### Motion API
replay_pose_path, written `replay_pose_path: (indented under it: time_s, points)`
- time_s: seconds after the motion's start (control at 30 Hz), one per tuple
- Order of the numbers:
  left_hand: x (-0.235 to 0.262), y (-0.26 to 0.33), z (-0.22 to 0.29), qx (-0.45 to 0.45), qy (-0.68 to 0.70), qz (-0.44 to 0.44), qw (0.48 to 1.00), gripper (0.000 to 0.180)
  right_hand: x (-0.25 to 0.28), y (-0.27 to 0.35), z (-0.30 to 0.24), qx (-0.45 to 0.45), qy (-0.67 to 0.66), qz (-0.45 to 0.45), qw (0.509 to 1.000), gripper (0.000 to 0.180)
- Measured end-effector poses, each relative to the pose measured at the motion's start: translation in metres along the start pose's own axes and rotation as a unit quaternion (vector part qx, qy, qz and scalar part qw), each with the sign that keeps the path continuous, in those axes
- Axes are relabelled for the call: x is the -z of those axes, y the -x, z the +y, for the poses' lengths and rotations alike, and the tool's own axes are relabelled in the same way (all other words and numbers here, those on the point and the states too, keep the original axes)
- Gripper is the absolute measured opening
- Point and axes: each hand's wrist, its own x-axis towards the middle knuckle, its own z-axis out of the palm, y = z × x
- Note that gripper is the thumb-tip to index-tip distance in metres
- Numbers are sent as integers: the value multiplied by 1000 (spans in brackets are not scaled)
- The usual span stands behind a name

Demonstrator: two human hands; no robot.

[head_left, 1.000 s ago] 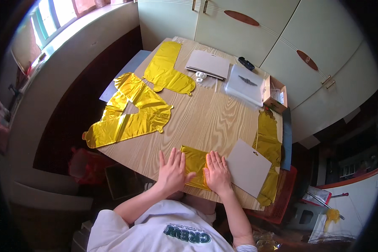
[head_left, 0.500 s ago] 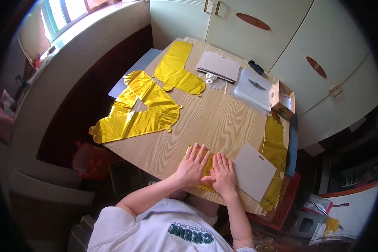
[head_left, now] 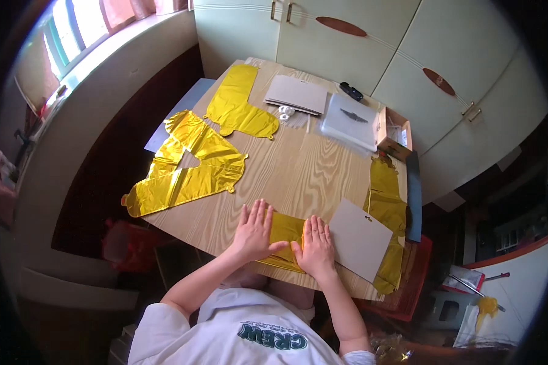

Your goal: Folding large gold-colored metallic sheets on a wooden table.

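Observation:
A folded gold foil balloon [head_left: 285, 235] lies at the near edge of the wooden table [head_left: 298, 170]. My left hand [head_left: 254, 235] is flat on its left side, fingers stretched out and thumb spread toward the middle. My right hand [head_left: 315, 246] presses flat along its right side, fingers straight. Right beside that hand is a grey-white card [head_left: 361, 240] with a hanging slot, partly over another gold foil balloon [head_left: 386, 210]. Farther left lie a gold balloon shaped like a 4 [head_left: 189, 176] and an L-shaped gold balloon [head_left: 237, 103], both flat.
At the far side are stacked cards [head_left: 296, 93], small white rolls [head_left: 285, 112], clear plastic bags [head_left: 350, 121], a black object [head_left: 351, 91] and an open box [head_left: 394, 134]. Cream cabinets [head_left: 335, 48] stand behind the table. A red stool [head_left: 417, 274] is at the right.
My hands have moved apart, the left one going left, so more of the folded gold foil shows between them. The whole view has shifted slightly.

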Motion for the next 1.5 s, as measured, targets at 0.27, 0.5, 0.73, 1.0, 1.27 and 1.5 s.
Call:
replay_pose_path:
  time_s: [0.27,0.5,0.73,1.0,1.27,1.5]
  points:
    - [16,51,36,-182,14,5,983,102,5,6,-5,22,15,-5,1000,73]
    - [4,91,26,-197,-115,11,974,66,25,36,-13,57,-16,-16,998,73]
    - [12,95,12,-226,-39,-13,973,52,43,92,51,-95,51,-63,992,100]
    - [70,107,-19,55,452,-144,879,32,51,129,0,7,79,-19,997,58]
    - [76,110,-53,188,885,5,426,32,112,96,-14,47,-110,225,967,20]
    - [80,110,-52,190,902,-10,388,37,91,25,-1,-155,-551,272,774,41]
